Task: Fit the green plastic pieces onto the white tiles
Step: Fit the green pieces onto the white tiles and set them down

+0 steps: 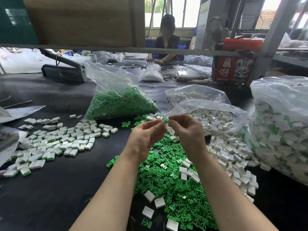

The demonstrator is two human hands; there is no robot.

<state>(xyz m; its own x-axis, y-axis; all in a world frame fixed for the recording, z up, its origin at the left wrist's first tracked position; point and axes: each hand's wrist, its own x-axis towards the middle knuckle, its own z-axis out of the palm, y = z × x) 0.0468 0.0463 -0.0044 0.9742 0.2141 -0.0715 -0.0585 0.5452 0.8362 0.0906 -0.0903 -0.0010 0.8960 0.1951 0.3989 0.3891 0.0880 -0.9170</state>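
Heaping at six o'clock, nearest the camera, a loose pile of green plastic pieces (175,185) is being kept on the dark table (55,189), with a few white tiles (149,196) lying scattered through it. Just above that heap the two hands are being held together at the centre of the view. The left hand (146,139) is being curled palm-up, and something pale is being pinched at its fingertips — probably a tile, though it is too hidden to be sure. The right hand (186,132) is being closed on one green piece (165,121), pinched between thumb and forefinger at its upper left tip.

The relation that matters: the green piece is lying at about three o'clock from the left fingertips, just beside them, close to touching. Its long axis cannot be told at this size. The right hand is judged the one carrying it across — a short move toward nine o'clock seems to be needed for seating.

At nine o'clock finished tiles (55,142) with green edges are being collected. At three o'clock loose tiles are spilling from a clear bag (208,109). At twelve o'clock a bag of green pieces (120,102) is standing.
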